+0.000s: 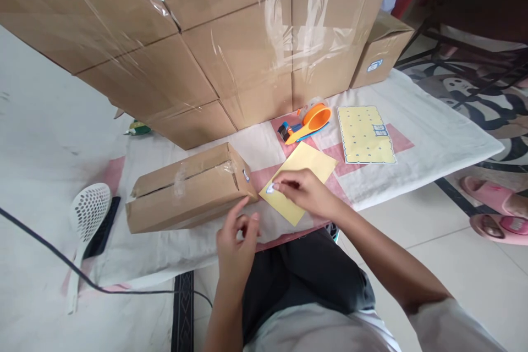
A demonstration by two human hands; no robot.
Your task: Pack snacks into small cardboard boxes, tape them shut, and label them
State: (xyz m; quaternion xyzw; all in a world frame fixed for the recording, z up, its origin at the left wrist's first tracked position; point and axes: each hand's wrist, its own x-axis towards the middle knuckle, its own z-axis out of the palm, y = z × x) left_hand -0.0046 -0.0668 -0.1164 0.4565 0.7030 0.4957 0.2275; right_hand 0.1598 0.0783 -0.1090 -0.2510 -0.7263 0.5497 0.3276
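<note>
My right hand (303,191) pinches a small white sticker (270,188) with a blue edge, above the plain yellow sheet (310,160). My left hand (239,239) is near the front right corner of a long cardboard box (185,190); its index finger points out and its thumb stands apart, with nothing visibly held. A taped seam runs along the box's top, and a small blue-and-white sticker (246,175) is on its right end. Right of the plain sheet lies a yellow sheet (365,135) with blue marks and two small blue-framed stickers.
Taped cardboard boxes (247,44) are stacked along the back. An orange tape dispenser (309,122) lies before them. Another box (381,52) with a sticker stands at right. A white slotted ladle (91,212) and black cable (53,256) are at left; pink slippers (490,198) are on the floor.
</note>
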